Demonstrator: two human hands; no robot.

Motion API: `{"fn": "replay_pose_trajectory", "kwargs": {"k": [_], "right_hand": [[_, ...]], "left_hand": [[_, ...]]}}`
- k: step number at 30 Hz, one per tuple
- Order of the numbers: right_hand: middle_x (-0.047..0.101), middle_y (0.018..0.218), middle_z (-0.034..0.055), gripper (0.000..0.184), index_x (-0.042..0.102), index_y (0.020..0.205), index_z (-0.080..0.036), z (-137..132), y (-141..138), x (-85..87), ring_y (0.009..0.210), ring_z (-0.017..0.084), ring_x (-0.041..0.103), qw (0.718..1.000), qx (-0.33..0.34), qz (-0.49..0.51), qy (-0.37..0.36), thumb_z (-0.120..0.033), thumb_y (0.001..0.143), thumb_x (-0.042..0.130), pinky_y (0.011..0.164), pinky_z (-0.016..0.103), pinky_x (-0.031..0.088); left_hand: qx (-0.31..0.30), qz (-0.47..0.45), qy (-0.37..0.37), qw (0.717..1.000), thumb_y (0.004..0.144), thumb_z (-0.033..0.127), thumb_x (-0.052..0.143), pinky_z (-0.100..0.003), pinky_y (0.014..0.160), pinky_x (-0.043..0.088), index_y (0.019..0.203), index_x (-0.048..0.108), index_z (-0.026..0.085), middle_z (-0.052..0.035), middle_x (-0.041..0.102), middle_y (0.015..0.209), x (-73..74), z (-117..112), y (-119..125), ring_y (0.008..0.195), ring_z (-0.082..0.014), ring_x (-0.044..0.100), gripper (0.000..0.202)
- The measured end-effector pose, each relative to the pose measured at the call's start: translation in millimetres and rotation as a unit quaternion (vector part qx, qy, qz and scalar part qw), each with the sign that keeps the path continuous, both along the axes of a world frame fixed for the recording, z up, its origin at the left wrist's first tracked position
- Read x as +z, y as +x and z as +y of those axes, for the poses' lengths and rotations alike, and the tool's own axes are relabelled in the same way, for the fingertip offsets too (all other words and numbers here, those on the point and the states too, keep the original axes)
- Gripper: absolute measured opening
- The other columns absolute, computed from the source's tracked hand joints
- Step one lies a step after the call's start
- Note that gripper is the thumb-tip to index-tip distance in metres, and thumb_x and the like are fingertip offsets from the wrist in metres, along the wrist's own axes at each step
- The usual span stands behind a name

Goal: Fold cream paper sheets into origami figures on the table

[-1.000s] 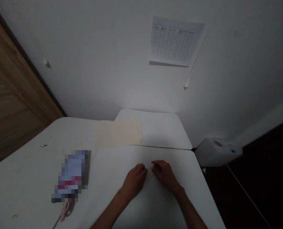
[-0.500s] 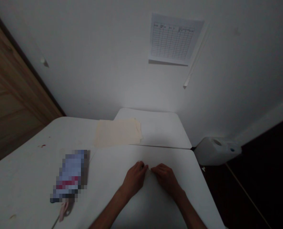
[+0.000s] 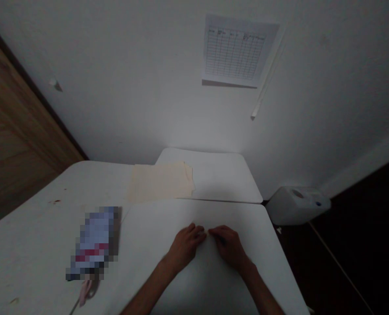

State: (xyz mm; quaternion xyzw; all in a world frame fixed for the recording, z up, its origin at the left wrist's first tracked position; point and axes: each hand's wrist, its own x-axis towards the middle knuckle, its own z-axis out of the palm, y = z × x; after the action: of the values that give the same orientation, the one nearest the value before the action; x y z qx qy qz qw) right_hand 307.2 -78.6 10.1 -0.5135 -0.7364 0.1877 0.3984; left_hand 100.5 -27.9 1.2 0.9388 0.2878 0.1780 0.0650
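Note:
Over the white table point(image 3: 168, 280), my two hands nearly meet at the fingertips. My left hand point(image 3: 185, 246) is closed, its thumb and forefinger bent towards the right hand. Opposite it, my right hand point(image 3: 227, 246) pinches with thumb and forefinger, the other fingers curled under. A tiny pale thing shows between the fingertips, too small and dim to name. Beyond the hands, to the left, some thin cream-coloured sheets point(image 3: 158, 183) lie across the table joint. Left of my left forearm is a blurred-out blue and white item point(image 3: 94, 240) with a red band.
A pinkish loop point(image 3: 85, 292) with a thin dark cord lies at the near left. A printed chart point(image 3: 235, 52) hangs on the wall, beside a thin white strip point(image 3: 268, 81). On the floor at right stands a whitish plastic jug point(image 3: 296, 208). A wooden door point(image 3: 20, 118) is at far left.
My left thumb and forefinger have shifted slightly right and changed their bend. My right hand stays almost in place. The view has tipped slightly.

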Motion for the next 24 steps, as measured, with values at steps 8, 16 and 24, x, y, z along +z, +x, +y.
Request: {"fn": "replay_pose_trajectory", "kwargs": {"k": [8,16,24], "right_hand": [[0.069,0.097,0.0069,0.027,0.064,0.116,-0.022,8,-6,-6.1,0.088,0.018,0.064,1.0,-0.024,-0.013,0.0,-0.017,0.093,0.051,0.082,0.031,0.053],[0.068,0.089,0.0063,0.041,0.06,0.124,-0.023,0,-8,0.5,0.09,0.019,0.059,0.986,0.0,-0.168,0.01,-0.006,0.089,0.048,0.08,0.029,0.05],[0.064,0.078,0.0062,0.037,0.062,0.12,-0.021,-15,3,-1.9,0.085,0.022,0.055,0.966,-0.075,-0.249,0.011,-0.011,0.087,0.052,0.078,0.031,0.044]], "left_hand": [[-0.001,0.004,0.013,1.0,0.085,0.005,0.055,-0.039,0.089,0.051,0.111,0.066,0.022,-0.0049,0.066,0.115,-4.5,-1,0,0.102,-0.0223,0.055,0.034],[0.008,-0.001,-0.015,1.0,0.084,0.003,0.053,-0.039,0.089,0.051,0.112,0.065,0.023,-0.0052,0.066,0.113,4.5,-3,1,0.099,-0.0214,0.056,0.036],[0.013,-0.009,-0.019,1.0,0.083,0.002,0.052,-0.04,0.093,0.049,0.112,0.065,0.023,-0.0053,0.065,0.115,3.5,-4,0,0.105,-0.0222,0.055,0.038]]}}
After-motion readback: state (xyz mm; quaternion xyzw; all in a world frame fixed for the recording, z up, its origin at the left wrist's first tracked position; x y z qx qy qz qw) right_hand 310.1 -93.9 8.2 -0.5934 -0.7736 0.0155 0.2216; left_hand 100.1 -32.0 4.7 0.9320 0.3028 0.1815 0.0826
